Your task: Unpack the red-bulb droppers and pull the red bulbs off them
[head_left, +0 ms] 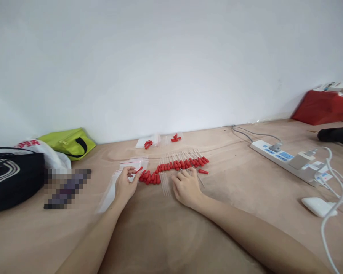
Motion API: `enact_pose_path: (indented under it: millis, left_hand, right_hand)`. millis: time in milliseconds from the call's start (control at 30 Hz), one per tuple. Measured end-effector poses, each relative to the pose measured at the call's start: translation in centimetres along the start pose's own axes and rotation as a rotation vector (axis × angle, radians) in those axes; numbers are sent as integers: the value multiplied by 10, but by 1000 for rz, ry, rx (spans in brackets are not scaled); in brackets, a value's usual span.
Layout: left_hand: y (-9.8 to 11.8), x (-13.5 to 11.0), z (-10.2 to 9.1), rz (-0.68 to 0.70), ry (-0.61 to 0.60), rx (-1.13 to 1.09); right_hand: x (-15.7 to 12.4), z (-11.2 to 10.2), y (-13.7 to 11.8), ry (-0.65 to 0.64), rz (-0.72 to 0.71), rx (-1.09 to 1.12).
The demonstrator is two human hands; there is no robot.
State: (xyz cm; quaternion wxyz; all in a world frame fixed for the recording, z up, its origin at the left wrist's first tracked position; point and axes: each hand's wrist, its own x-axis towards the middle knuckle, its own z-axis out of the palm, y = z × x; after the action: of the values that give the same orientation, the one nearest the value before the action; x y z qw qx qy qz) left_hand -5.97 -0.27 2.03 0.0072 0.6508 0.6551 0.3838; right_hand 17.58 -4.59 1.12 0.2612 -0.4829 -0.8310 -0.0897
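Between the thumb and fingers of my left hand [126,183] is a small red rubber dropper bulb [139,169]. A pile of loose red bulbs [150,178] lies just right of that hand. My right hand [187,188] rests low over the table with its fingers curled down; whatever its fingertips grip is hidden. Thin clear tubes [165,185] lie beside it on the left. Beyond both hands runs a row of clear droppers [180,164] fitted with red bulbs, their tubes pointing toward the wall. One more bulb-tipped dropper [203,172] lies to the right of my right hand.
A clear zip bag [110,192] lies by my left forearm. Two small bags with red bulbs [148,144] [176,138] sit near the wall. At left are a black bag [15,182] and a yellow-green bag [65,142]; at right, a power strip [282,158] with cables.
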Motion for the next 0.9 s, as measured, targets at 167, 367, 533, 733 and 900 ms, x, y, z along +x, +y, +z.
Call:
enact_pose_path:
  millis: [167,367,533,733,900]
  left_hand:
    - [6,-2,-1,77,-98,44]
    - [3,-1,-1,105,-42,72]
    - [19,4,2,248,-28,170]
    - [56,19,15,345,-272,389]
    - [66,34,25,202,-382,499]
  right_hand:
    - [0,-2,-7,-81,-27,45]
    - [-2,-7,-4,-79,-62,107]
    - [-9,-15,18,29,-13,111]
    - [-29,-24,69,206,90,23]
    - [-36,-23,88,294,173,26]
